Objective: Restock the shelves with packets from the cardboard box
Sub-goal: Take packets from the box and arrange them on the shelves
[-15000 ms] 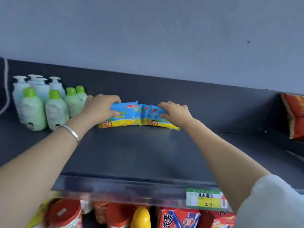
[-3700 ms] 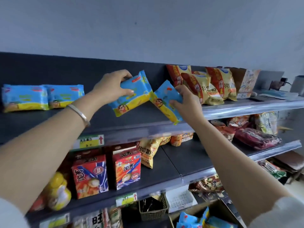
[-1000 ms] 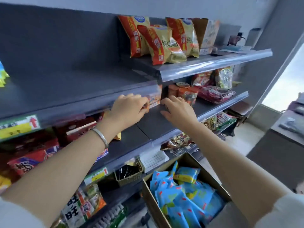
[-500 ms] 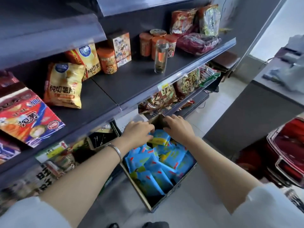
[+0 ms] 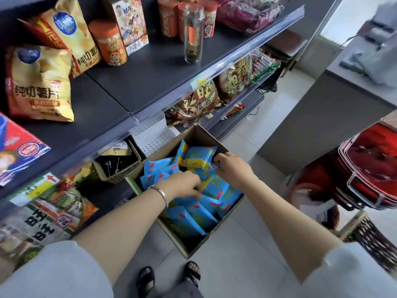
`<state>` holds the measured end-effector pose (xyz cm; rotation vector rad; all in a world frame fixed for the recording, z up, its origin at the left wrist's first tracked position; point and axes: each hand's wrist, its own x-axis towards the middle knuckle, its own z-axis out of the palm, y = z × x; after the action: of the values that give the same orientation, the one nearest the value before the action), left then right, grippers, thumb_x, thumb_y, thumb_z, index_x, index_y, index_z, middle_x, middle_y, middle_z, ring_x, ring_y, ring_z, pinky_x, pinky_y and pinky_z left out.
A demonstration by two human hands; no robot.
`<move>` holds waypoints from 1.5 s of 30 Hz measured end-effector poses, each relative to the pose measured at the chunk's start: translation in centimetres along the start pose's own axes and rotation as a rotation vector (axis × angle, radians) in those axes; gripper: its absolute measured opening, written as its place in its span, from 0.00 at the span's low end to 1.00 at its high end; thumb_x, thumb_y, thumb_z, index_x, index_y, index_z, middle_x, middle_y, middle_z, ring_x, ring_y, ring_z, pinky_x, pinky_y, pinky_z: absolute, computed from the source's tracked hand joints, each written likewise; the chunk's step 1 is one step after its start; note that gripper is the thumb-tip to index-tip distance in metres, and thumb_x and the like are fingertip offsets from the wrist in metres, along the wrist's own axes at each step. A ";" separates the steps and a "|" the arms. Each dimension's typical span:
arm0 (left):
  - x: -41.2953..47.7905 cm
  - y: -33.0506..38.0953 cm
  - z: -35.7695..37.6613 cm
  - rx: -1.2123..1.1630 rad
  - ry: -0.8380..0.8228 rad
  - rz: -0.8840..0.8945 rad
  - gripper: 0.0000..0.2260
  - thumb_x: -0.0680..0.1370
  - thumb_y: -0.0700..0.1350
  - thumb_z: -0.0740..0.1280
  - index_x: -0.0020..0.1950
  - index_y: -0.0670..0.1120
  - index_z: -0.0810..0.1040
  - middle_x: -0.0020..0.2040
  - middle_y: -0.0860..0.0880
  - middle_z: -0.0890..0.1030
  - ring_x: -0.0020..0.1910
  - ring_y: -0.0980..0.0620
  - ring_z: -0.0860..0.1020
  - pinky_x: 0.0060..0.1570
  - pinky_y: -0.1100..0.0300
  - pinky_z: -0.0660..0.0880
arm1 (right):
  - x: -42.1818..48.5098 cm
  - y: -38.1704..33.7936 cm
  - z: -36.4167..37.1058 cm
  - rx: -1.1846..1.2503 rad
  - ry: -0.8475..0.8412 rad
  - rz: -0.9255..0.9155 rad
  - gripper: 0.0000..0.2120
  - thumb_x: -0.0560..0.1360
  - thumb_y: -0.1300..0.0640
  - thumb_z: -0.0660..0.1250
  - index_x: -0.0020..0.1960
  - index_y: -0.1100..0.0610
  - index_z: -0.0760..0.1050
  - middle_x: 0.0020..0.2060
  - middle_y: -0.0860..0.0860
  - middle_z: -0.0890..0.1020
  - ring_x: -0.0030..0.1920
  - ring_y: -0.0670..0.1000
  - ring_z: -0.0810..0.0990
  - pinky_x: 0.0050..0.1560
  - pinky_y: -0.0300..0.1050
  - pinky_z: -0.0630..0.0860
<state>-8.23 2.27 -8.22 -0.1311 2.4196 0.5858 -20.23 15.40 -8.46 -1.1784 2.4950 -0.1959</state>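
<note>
Cardboard box (image 5: 199,136) sits open on the tiled floor (image 5: 247,244), its far corner pushed against the foot of the shelving; blue packets (image 5: 193,214) fill it in a loose heap, most of them flat or slanted.

Your right hand (image 5: 232,166) is at the box's far right edge; thumb and fingers pinch the end of a blue-and-yellow packet (image 5: 197,158), which stands raised above the heap near the far corner.

Your left hand (image 5: 184,186) is over the middle of the box, palm down, fingers curled into the heap; you cannot tell whether they grip a packet or only rest on one. A bracelet (image 5: 161,194) sits on that wrist.

Surroundings: a wicker basket (image 5: 120,168) stands on the lowest shelf, just beside the box's left edge; a white perforated panel (image 5: 150,136) hangs behind the box's far left side. The middle shelf (image 5: 133,87) juts out above the box's far corner; it carries yellow crisp bags (image 5: 40,82) at the left end, orange canisters (image 5: 107,44) at the back and a clear bottle (image 5: 193,33) upright near its front edge. Large snack bags (image 5: 204,100) crowd the shelf beneath.

A grey counter (image 5: 322,117) and a red object (image 5: 369,164), blurred, close the aisle on the right; your sandalled feet (image 5: 169,276) stand near the box's near corner.
</note>
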 end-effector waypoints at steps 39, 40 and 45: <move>-3.6 -4.9 -4.5 -0.081 0.325 -0.300 0.13 0.75 0.52 0.68 0.55 0.50 0.70 0.44 0.52 0.74 0.46 0.47 0.75 0.37 0.57 0.68 | 7.0 -5.2 -3.2 -0.084 -0.139 0.105 0.13 0.76 0.56 0.64 0.59 0.56 0.68 0.55 0.54 0.76 0.54 0.58 0.77 0.42 0.48 0.72; -4.4 -4.9 -5.3 -0.104 0.353 -0.303 0.13 0.75 0.52 0.68 0.56 0.51 0.70 0.48 0.52 0.75 0.48 0.48 0.75 0.39 0.56 0.70 | 6.7 -5.3 -4.0 -0.050 -0.100 0.118 0.14 0.76 0.55 0.63 0.59 0.56 0.67 0.55 0.54 0.76 0.54 0.58 0.77 0.42 0.49 0.72; -9.5 -4.1 -10.6 -0.145 0.552 -0.305 0.15 0.75 0.52 0.67 0.59 0.52 0.70 0.49 0.54 0.72 0.52 0.47 0.75 0.42 0.56 0.69 | 4.7 -6.8 -9.9 0.163 0.092 0.094 0.20 0.76 0.57 0.61 0.67 0.52 0.65 0.56 0.56 0.77 0.54 0.59 0.77 0.47 0.50 0.76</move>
<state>-5.74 -6.52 3.41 -0.8019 2.7937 0.6430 -21.97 7.14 1.28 -1.0052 2.5515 -0.4280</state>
